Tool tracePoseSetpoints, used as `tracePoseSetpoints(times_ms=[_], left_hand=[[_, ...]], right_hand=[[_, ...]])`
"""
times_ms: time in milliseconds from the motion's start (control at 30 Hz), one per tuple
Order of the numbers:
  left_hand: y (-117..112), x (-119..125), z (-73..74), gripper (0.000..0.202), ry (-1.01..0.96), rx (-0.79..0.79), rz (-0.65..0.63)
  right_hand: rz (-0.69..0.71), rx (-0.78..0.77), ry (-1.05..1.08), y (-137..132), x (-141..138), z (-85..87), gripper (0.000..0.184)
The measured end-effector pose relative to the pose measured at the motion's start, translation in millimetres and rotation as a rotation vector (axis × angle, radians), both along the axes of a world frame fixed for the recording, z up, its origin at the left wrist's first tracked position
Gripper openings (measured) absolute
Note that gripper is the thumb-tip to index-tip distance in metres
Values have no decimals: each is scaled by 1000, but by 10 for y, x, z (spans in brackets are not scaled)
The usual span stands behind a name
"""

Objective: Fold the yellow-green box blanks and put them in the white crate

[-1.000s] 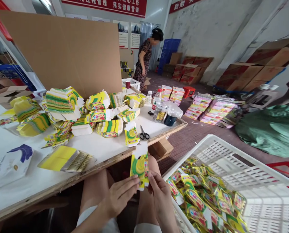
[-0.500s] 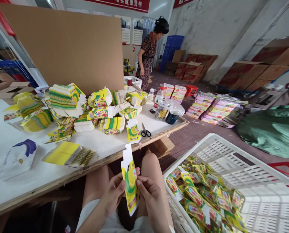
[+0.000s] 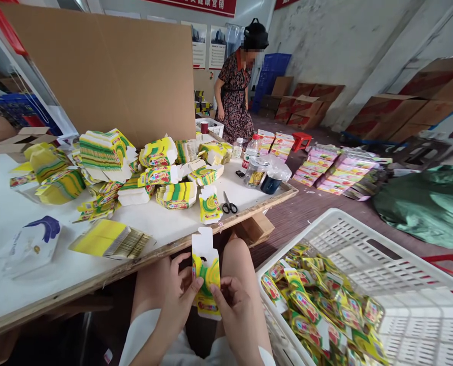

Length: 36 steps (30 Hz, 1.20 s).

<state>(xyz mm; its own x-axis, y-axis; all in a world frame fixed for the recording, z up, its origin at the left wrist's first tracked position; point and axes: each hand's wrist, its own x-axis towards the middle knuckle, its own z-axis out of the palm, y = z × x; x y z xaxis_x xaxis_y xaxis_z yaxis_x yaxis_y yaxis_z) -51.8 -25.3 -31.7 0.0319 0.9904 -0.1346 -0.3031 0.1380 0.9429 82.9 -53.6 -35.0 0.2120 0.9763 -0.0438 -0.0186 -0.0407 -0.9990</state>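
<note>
A small yellow and green printed carton [image 3: 207, 272], with white flaps standing up at its top, is upright above my lap. My left hand [image 3: 183, 287] grips its left side, the thumb on the printed face. On the other side my right hand [image 3: 232, 305] pinches the carton's right edge between thumb and fingers. Just beyond, a similar carton [image 3: 210, 207] rests by the table edge beside black-handled scissors [image 3: 229, 204]. Stacks of flat cartons [image 3: 106, 155] cover the middle of the white table [image 3: 5, 244].
To my right a white plastic basket [image 3: 409, 284] holds many yellow-green packs. A jar [image 3: 255, 173], a bottle [image 3: 250, 152] and a dark cup [image 3: 271, 183] stand at the table's right end. A tissue pack [image 3: 34, 244] lies left. Another person [image 3: 236, 91] stands beyond the table.
The carton has turned from a narrow, tilted view to show its broad printed face, its lower end swinging upward. My left fingers have spread somewhat behind it. The person beyond has shifted slightly.
</note>
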Motion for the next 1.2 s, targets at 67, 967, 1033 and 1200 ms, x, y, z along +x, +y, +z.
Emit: tracePoseSetpoints(times_ms=[67, 967, 1033, 1200], left_hand=[[-27, -53, 27, 67, 54, 35, -40], [-69, -286, 89, 40, 270, 117, -390], [-81, -275, 76, 40, 318, 142, -398], [-118, -310, 95, 47, 298, 157, -478]], right_hand=[[43, 61, -39, 9, 41, 12, 32], [216, 24, -2, 122, 322, 100, 38], [318, 3, -55, 135, 320, 112, 39], [240, 54, -333, 144, 257, 97, 34]])
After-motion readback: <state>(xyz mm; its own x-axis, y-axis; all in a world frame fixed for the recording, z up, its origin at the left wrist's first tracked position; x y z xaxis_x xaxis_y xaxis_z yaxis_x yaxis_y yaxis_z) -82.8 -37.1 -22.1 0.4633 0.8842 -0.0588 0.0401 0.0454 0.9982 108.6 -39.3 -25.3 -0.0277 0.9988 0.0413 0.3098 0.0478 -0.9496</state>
